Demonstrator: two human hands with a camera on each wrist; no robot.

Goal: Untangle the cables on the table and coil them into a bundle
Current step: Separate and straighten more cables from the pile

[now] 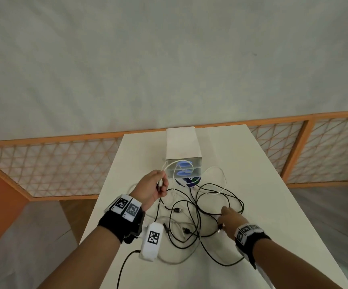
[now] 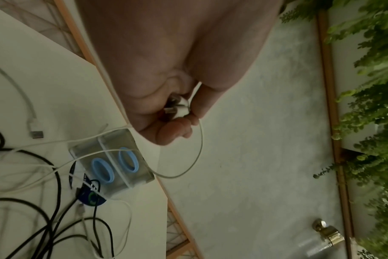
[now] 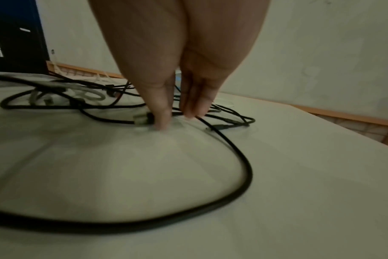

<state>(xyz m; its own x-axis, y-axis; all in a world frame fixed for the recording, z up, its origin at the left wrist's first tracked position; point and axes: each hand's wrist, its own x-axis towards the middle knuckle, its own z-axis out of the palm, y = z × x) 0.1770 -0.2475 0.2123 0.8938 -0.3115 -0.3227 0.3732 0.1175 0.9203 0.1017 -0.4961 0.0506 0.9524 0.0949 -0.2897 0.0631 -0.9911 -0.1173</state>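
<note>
Tangle of black cables [image 1: 198, 217] and white cables [image 1: 217, 180] lying in crossed, overlapping loops on the middle of the white surface [image 1: 263, 184], several plug ends loose among them. One white cable is partly lifted out: the left hand [image 1: 154, 187], raised above the surface, has its fingers curled round the white plug end [image 2: 181, 108], and the cable arcs from the grip back down across the small clear box [image 2: 113, 163] that holds two blue rings [image 2: 102, 170]. The right hand [image 1: 229, 222] is lowered onto the right side of the tangle; its thumb and fingertips [image 3: 164, 121] come together on a black cable at a plug [image 3: 142, 119], touching the surface, though whether the pinch is fully made cannot be told. A dark round object [image 1: 189, 181] lies just before the clear box, with cables over it, and a tall white box [image 1: 181, 142] stands behind. Judged from this layout, the task is at an early stage: one end is freed and in hand, a second is being taken, no cable is fully separated, and no coil or bundle is yet formed.
</note>
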